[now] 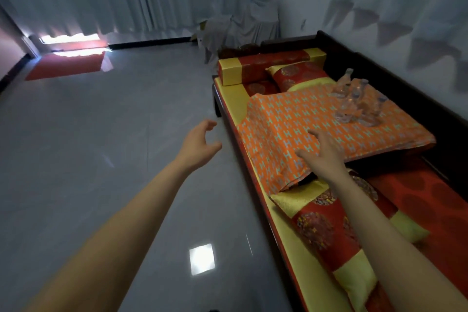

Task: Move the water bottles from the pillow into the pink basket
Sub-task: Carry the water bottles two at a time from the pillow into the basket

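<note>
Several clear plastic water bottles (355, 99) lie in a loose pile on the far right part of a large orange pillow (291, 124) with a blue letter pattern. The pillow rests on a red and yellow couch. My right hand (321, 149) hovers over the pillow's near edge, fingers spread, holding nothing, well short of the bottles. My left hand (200, 142) is stretched out over the floor left of the couch, fingers apart and curled, empty. No pink basket is in view.
The dark wooden couch (395, 78) runs along the right wall with a red and yellow bolster (268, 63) at its far end and cushions (326, 225) near me. Grey tiled floor (101, 159) lies to the left. White curtains and a red mat (65, 64) are at the back.
</note>
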Tool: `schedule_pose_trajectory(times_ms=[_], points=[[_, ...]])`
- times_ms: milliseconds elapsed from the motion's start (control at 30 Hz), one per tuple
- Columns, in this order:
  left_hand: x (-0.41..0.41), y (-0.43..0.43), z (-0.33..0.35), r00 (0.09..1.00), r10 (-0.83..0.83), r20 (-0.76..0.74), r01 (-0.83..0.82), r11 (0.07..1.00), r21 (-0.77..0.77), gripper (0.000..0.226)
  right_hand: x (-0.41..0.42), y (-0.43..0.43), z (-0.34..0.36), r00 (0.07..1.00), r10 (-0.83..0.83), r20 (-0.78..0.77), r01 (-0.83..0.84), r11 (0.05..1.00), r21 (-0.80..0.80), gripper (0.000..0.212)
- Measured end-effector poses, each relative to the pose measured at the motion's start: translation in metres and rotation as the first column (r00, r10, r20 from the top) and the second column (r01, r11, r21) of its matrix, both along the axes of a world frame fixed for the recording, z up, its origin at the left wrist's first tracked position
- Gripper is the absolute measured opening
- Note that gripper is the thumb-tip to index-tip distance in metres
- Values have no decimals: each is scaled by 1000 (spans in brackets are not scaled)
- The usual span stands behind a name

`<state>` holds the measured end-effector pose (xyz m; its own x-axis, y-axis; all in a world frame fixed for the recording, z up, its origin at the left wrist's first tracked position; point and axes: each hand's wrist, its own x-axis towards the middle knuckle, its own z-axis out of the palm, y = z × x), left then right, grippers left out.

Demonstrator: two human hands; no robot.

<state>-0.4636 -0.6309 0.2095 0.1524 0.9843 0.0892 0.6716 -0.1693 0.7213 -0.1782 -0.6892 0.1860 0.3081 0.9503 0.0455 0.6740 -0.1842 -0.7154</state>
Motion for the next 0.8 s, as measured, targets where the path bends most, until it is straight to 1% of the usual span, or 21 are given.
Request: schedule_pose_trajectory(times_ms=[100, 167, 300, 400, 433, 533, 600, 800], points=[[5, 59, -10, 1000, -10, 7, 10, 1000, -30, 53, 6, 51, -6, 999, -34, -42, 33, 999, -20, 61], [12, 103, -17, 999, -48, -12, 47, 998, -34, 53, 12, 83, -15, 996, -67, -52, 65, 997, -35, 61], [31, 190, -29, 992, -124, -21, 123, 992, -31, 51, 22, 140, -32, 991, -136, 10, 136, 990, -26, 62], [54, 263, -38, 976, -217, 1, 216, 974, -71, 51, 34, 184, -43, 964, -264, -15, 263, 963, -58, 63], [61, 281, -40, 969, -248, -1, 247, 966, -81, 51, 36, 194, -46, 959, -283, -28, 280, 957, -72, 63], [92, 344, -44, 944, -331, 4, 329, 936, -122, 48, 54, 227, -52, 917, -394, -63, 387, 916, -105, 64], [116, 369, -48, 929, -369, 21, 368, 915, -165, 48, 64, 235, -60, 891, -450, -66, 438, 888, -143, 65], [193, 437, -72, 841, -541, 4, 531, 823, -203, 48, 111, 257, -85, 784, -613, -94, 592, 785, -182, 63]])
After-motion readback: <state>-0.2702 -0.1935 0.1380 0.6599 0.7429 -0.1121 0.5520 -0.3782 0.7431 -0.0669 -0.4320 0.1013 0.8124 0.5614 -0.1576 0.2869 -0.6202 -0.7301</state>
